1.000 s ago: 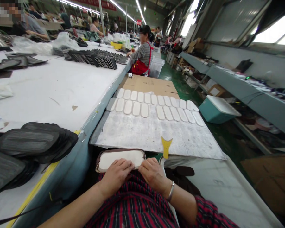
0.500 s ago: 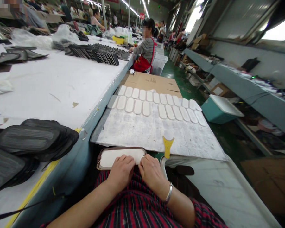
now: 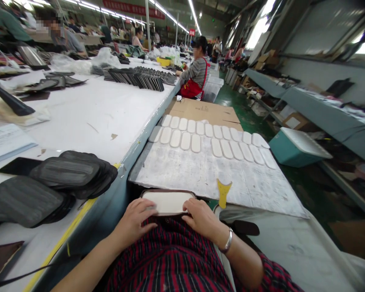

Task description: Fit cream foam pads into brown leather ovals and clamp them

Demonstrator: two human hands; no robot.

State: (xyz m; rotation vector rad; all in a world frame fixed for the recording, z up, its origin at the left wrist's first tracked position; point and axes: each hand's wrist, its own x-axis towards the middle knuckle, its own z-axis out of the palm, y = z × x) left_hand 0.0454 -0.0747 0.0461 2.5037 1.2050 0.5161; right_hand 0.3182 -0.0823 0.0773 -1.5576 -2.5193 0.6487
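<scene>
An oblong white panel with a dark brown edge [image 3: 167,201] lies in front of my striped clothing. The fingers of my left hand [image 3: 135,221] rest stretched out on its left end, with the thumb held apart; the fingertips are slightly blurred. At the right end, my right hand [image 3: 202,219] curls its fingers over the panel's edge. Beyond the panel is a pale work board [image 3: 182,174] bearing rows of similar white oblong pieces [image 3: 196,143]. A yellow forked piece [image 3: 223,192] lies at the board's near edge.
Stacked dark oblong pieces [image 3: 69,172] lie on the white table [image 3: 109,109] to my left. A white bin [image 3: 280,231] with a dark strap-like piece [image 3: 245,228] stands at right. Past the cardboard [image 3: 203,109], a person in a red apron [image 3: 196,87] sits at the table.
My left hand has slid from the panel's middle to its left end, and my hands are farther apart. The view has shifted left, so everything appears farther right.
</scene>
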